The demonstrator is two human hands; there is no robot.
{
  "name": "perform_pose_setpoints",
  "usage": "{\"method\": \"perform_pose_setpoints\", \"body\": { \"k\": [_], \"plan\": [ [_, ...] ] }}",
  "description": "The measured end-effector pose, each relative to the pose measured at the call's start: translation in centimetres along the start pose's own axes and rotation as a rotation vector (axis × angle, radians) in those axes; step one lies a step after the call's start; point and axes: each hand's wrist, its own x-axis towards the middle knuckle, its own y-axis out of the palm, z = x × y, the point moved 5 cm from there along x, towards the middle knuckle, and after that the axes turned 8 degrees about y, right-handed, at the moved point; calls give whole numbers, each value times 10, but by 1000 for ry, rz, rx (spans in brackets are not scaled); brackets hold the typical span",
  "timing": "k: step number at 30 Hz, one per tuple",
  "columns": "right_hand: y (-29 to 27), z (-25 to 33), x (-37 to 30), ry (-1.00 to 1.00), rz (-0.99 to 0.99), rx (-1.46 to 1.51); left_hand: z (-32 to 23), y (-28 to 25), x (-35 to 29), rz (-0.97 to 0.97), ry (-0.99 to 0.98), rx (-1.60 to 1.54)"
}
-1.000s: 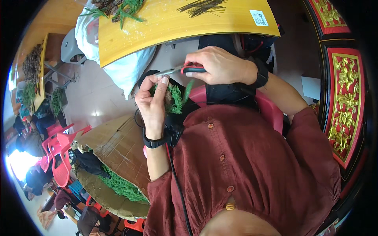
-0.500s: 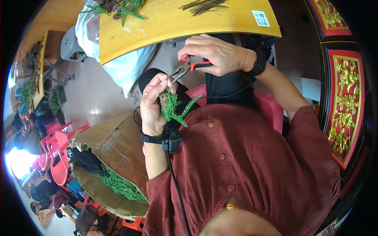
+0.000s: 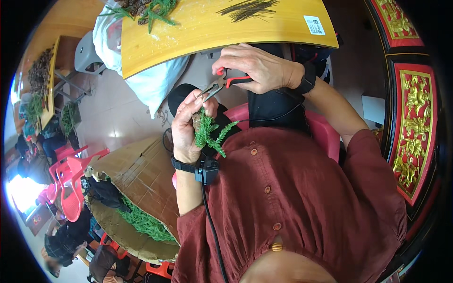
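Note:
My left hand [image 3: 188, 122] is closed round a brown pine cone [image 3: 197, 121] with an artificial green pine sprig [image 3: 211, 137] hanging from it toward my shirt. In my right hand [image 3: 257, 68] is a pair of pliers [image 3: 218, 87] with red and black handles. Their jaws are spread apart and reach to my left fingertips, at the top of the cone. Whether a wire lies between the jaws is too small to tell. Both hands are held over my lap, just in front of the table edge.
Ahead stands a yellow table [image 3: 198, 37] with thin dark wires [image 3: 247, 9], pine cones and green sprigs [image 3: 158, 12]. A white sack [image 3: 155, 85] sits below its left end. At my left, a cardboard box [image 3: 137, 165] holds green sprigs. Red chairs [image 3: 71, 188] and people are farther left.
The plier jaws have spread wider at my left fingertips. My left hand, with the cone and sprig, has shifted slightly. A person at the far lower left has moved.

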Motion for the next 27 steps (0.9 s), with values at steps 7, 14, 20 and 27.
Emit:
{"method": "perform_pose_setpoints", "body": {
  "k": [7, 14, 20, 27],
  "plan": [
    [-1, -3, 0, 49, 56, 84, 0, 6, 5, 52, -25, -7],
    [9, 1, -2, 566, 284, 56, -22, -9, 6, -318, 232, 635],
    [-1, -13, -3, 347, 143, 132, -25, 0, 9, -273, 137, 374],
    [-2, -4, 3, 87, 45, 6, -15, 3, 12, -39, -26, 177]
  ]
}}
